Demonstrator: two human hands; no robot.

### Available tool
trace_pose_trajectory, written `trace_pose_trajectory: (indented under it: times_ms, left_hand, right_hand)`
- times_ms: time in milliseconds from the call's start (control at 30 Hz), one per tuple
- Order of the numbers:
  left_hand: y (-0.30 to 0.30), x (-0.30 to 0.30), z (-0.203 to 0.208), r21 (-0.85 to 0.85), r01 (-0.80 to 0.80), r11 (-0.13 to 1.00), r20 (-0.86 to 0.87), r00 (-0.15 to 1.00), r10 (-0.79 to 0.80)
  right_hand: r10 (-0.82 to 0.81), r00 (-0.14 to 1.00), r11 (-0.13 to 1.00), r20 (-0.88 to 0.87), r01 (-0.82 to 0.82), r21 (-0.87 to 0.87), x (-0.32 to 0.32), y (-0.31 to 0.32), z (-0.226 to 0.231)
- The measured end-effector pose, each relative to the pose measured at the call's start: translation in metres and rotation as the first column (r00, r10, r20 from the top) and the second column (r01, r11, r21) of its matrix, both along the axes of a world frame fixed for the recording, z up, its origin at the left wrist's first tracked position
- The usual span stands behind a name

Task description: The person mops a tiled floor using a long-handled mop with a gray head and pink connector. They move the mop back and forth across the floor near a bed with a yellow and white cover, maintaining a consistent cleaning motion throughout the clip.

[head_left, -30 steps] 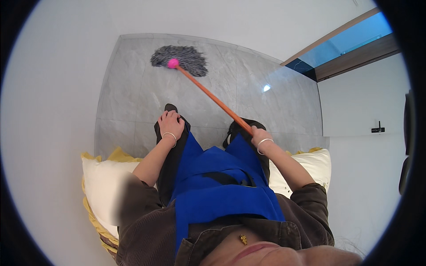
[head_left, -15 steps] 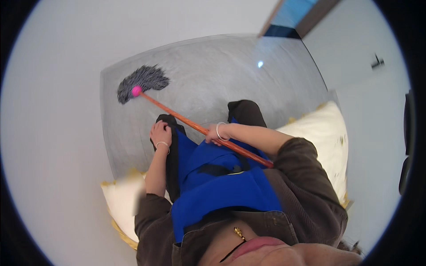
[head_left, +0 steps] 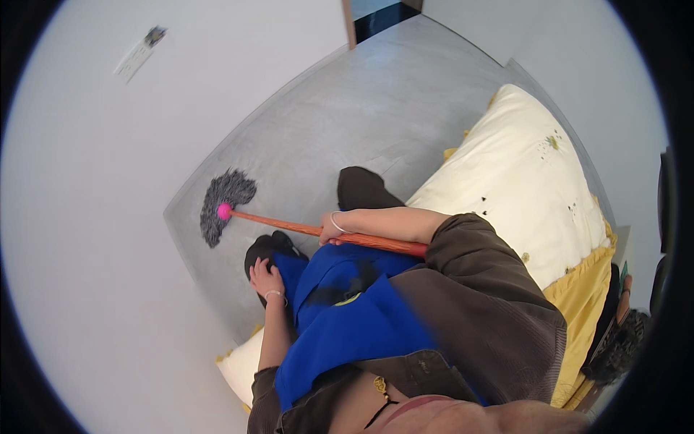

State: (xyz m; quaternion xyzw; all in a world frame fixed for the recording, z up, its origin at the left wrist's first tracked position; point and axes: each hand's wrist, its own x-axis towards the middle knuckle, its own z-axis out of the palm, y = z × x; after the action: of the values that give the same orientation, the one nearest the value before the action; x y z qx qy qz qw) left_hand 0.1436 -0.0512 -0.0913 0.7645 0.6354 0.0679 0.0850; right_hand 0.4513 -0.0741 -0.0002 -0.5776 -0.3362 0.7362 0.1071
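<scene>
My right hand (head_left: 332, 229) is closed around the orange, wood-patterned handle (head_left: 282, 225) of a mop. The handle slants across my lap, and its red end passes under my right forearm. At its far end a pink ball joint (head_left: 224, 211) carries a shaggy dark grey mop head (head_left: 235, 188), which lies on the grey floor (head_left: 296, 137) at the left, close to the wall. My left hand (head_left: 266, 276) lies on my left knee with the fingers somewhat apart, holding nothing.
White walls (head_left: 94, 217) bound the floor at left and right. A cream bed cover (head_left: 499, 188) with a yellow border fills the right side beside me. A door frame (head_left: 350, 25) stands at the far end. Dark furry items (head_left: 622, 347) lie at the lower right.
The view has turned to the right, so more of the bed cover shows. The mop handle lies more level across the picture. Both hands keep their places on the handle and the knee.
</scene>
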Motion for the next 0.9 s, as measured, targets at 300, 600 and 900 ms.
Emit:
trace_pose_trajectory:
  times_ms: [300, 600, 900]
  left_hand:
    - [0.003, -0.003, 0.033, -0.103, -0.001, 0.995, -0.051, 0.999, -0.005]
    - [-0.005, 0.043, 0.053, -0.069, -0.056, 0.996, -0.171, 0.984, 0.044]
    - [-0.009, 0.055, 0.044, -0.028, -0.036, 0.999, -0.227, 0.974, 0.028]
  right_hand:
    - [-0.101, 0.991, 0.993, 0.083, 0.097, 0.060, 0.126, -0.022, 0.037]
    - [-0.342, 0.940, 0.931, 0.000, 0.339, 0.133, 0.231, -0.065, 0.025]
    - [-0.695, 0.718, 0.717, -0.039, 0.696, 0.046, 0.286, -0.167, 0.045]
